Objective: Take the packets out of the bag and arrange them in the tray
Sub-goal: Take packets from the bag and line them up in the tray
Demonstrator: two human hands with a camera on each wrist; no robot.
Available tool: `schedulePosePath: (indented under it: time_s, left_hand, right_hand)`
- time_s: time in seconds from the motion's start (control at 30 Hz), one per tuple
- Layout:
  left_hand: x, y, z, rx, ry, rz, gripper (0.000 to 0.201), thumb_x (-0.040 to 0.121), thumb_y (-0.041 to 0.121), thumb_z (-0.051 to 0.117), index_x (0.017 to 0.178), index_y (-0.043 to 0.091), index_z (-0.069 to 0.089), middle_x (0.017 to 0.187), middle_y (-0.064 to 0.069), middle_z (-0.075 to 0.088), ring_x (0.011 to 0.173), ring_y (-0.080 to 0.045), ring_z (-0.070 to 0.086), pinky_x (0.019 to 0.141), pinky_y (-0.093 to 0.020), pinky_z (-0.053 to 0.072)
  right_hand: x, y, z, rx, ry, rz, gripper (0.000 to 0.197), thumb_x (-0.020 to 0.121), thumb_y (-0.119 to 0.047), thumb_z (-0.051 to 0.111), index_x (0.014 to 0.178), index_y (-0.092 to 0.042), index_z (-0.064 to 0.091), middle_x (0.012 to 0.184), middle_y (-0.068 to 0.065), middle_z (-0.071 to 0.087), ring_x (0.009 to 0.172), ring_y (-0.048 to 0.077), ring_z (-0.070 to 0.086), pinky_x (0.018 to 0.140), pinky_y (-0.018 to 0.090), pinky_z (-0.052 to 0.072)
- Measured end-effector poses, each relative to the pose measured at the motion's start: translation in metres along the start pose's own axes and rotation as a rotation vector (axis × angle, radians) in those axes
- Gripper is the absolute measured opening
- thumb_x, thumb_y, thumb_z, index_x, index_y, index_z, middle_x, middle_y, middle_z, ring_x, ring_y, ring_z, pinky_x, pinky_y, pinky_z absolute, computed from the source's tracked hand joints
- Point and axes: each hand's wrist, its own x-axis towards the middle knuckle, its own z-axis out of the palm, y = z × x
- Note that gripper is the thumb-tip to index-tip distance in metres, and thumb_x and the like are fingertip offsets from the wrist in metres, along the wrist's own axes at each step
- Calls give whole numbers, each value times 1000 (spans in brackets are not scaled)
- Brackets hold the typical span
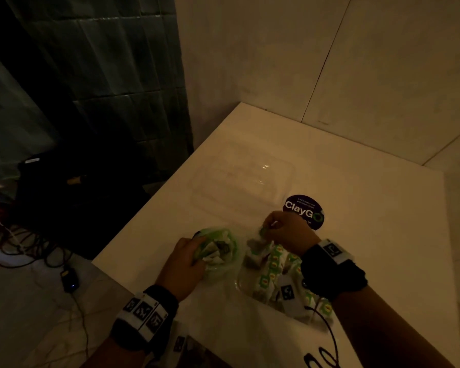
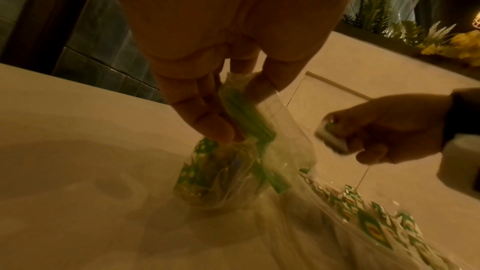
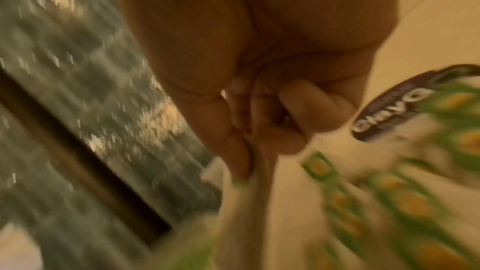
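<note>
Clear bag (image 1: 223, 251) with a green zip strip lies on the white table (image 1: 356, 208), stuffed with green-and-white packets (image 1: 271, 269). Left hand (image 1: 182, 264) grips the bag's left mouth edge, fingers (image 2: 207, 122) curled round the bunched plastic and zip strip (image 2: 246, 122). Right hand (image 1: 290, 231) pinches the opposite edge of the mouth, thumb and fingers closed on the plastic; the right wrist view is blurred but shows the strip clamped between the fingertips (image 3: 241, 151). Most packets sit inside the bag below and right of the right-hand grip, under that wrist; a smaller bunch sits under the left-hand grip. Clear tray (image 1: 242, 181) rests on the table beyond both hands, apart from them. Dark round sticker (image 1: 303, 208) lies just beyond the right hand's knuckles.
</note>
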Motion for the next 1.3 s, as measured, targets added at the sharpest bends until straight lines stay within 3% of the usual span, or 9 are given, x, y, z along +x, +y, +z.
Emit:
schedulePosePath:
  time_s: [0.17,0.33,0.43,0.6,0.73,0.8,0.9,1.0,1.3]
  left_hand:
    - [1,-1,0,-9,-2,-11,51,95,10,47,143,23,37,130,-3,38,96,-23,53,85,-34,52]
    - [0,1,-1,22,-4,2,51,95,10,47,143,20,36,128,-3,38,89,-18,50,78,-24,46]
    - [-4,2,-3,124,21,4,47,95,17,50,140,26,41,138,-2,29,99,-22,52,86,-32,50]
    - [-19,35,-6,517,288,327,28,84,28,55,110,28,65,135,-7,47,120,-31,36,86,-45,48]
    - [-36,68,19,624,118,611,27,80,33,47,95,26,68,106,6,65,108,-24,47,83,-44,46]
    - [-37,78,37,730,-32,555,37,84,32,44,115,27,64,114,7,63,116,-30,49,90,-53,45]
    - [-28,81,55,847,-287,397,56,97,35,30,150,25,17,153,-2,28,145,-36,7,110,-65,0]
    - [-21,79,61,915,-314,414,61,94,48,11,150,30,-6,161,0,3,145,-35,-13,98,-64,-31]
    - [-15,67,70,978,-316,407,69,83,51,0,149,30,-6,160,-2,7,143,-41,-16,88,-65,-40]
  right_hand:
    - [3,12,35,-302,-180,52,8,82,-18,68,90,-16,69,95,4,65,82,14,54,73,23,42]
    - [11,11,54,-400,-157,71,11,83,-14,63,92,-13,70,100,5,68,79,14,54,71,23,43]
    - [13,12,49,-408,-38,61,10,84,-13,62,93,-13,65,98,5,62,81,16,51,72,24,40]
    - [12,22,18,-424,73,108,18,89,-18,54,100,-13,68,102,4,63,97,22,59,79,28,45]
    - [17,26,19,-531,-68,175,16,86,-15,54,83,-7,67,80,4,59,82,23,63,66,29,47]
    - [21,30,25,-559,-71,211,17,85,-17,55,69,-12,58,73,1,54,77,23,60,67,31,49]
    - [23,33,30,-563,-80,219,15,88,-29,54,87,-17,63,94,3,61,94,26,60,84,38,51]
    - [24,35,31,-580,-94,189,31,92,-29,52,113,-9,62,118,9,62,109,28,59,89,36,49]
    - [28,31,34,-597,-62,140,22,92,-15,49,105,-4,63,113,10,62,106,25,61,85,29,49]
